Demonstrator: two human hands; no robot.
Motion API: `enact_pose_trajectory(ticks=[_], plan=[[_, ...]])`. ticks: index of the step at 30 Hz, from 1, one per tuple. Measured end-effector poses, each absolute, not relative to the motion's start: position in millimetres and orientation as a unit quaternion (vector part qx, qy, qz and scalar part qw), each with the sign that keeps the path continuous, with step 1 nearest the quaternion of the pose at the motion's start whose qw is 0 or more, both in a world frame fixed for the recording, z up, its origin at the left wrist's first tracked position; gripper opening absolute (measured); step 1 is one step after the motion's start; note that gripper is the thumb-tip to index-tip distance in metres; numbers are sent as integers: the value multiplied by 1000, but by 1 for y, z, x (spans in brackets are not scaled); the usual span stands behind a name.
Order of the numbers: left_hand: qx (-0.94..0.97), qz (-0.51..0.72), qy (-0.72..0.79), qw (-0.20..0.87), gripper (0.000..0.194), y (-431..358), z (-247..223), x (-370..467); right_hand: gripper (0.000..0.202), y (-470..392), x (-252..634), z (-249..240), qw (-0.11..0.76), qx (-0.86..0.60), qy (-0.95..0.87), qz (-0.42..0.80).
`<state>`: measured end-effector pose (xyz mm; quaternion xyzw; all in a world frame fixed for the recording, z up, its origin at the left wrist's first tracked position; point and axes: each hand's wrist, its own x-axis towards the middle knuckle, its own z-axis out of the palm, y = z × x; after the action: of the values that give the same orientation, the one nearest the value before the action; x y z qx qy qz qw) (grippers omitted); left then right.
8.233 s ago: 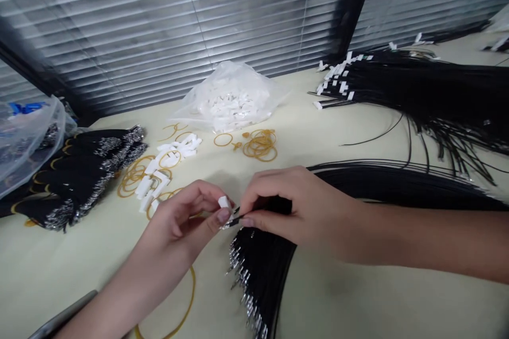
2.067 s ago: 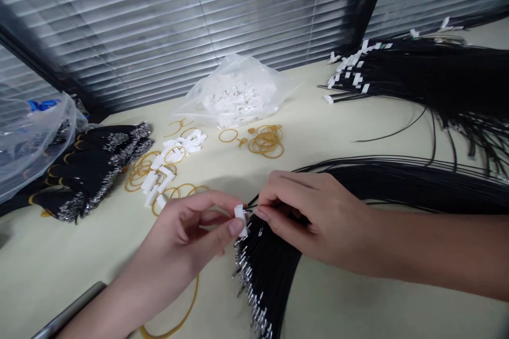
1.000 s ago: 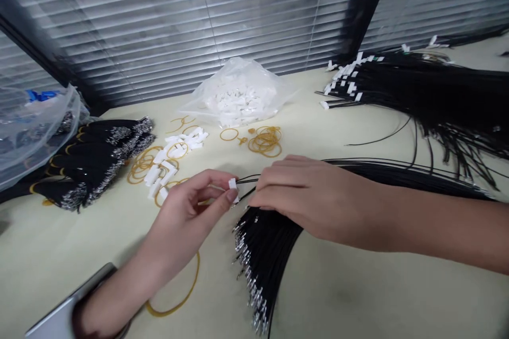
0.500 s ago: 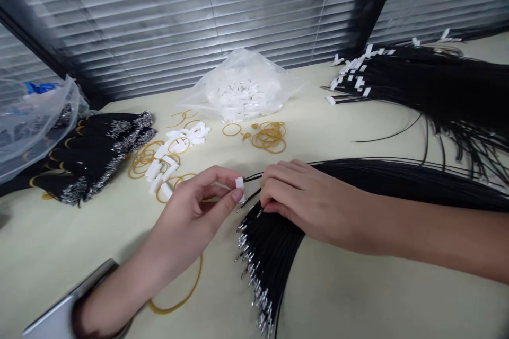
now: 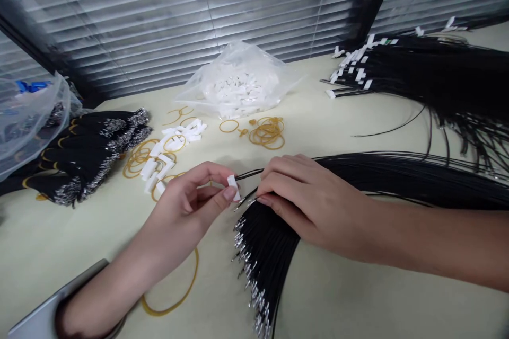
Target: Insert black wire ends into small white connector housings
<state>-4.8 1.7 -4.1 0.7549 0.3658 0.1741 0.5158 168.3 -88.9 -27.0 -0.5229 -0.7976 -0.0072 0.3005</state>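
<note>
Between the thumb and fingertips of my left hand (image 5: 199,198) is a small white connector housing (image 5: 233,186), with thin black wires running from it toward the right. My right hand (image 5: 296,193) is closed, its thumb and fingers pinching a black wire (image 5: 254,199) with a metal tip near the top of the bundle. That wire's end lies close to the housing; whether they touch I cannot tell. Under and beside my right hand fans a thick bundle of black wires (image 5: 274,254), with bare metal terminals along its left edge.
White housings (image 5: 159,164) and yellow rubber bands (image 5: 266,133) lie on the table behind my left hand. A clear bag of housings (image 5: 242,85) stands near the blinds. Banded wire bundles (image 5: 91,153) are at left; wires with housings fitted (image 5: 429,74) lie at right.
The housing in my left hand has turned to a slant and moved slightly left. My right thumb now presses nearer the wire tip. The whole view has shifted a little.
</note>
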Motion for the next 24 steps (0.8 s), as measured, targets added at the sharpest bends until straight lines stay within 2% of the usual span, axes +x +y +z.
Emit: enact_pose_trajectory(ticks=[14, 20, 24], plan=[[744, 180, 349, 540, 11, -3, -1, -4, 12, -90, 164, -23, 350, -562, -748, 39], [737, 186, 336, 557, 8, 0, -4, -6, 24, -92, 163, -26, 337, -546, -764, 61], [728, 187, 332, 569, 9, 1, -5, -7, 19, -91, 164, -26, 359, -540, -759, 60]])
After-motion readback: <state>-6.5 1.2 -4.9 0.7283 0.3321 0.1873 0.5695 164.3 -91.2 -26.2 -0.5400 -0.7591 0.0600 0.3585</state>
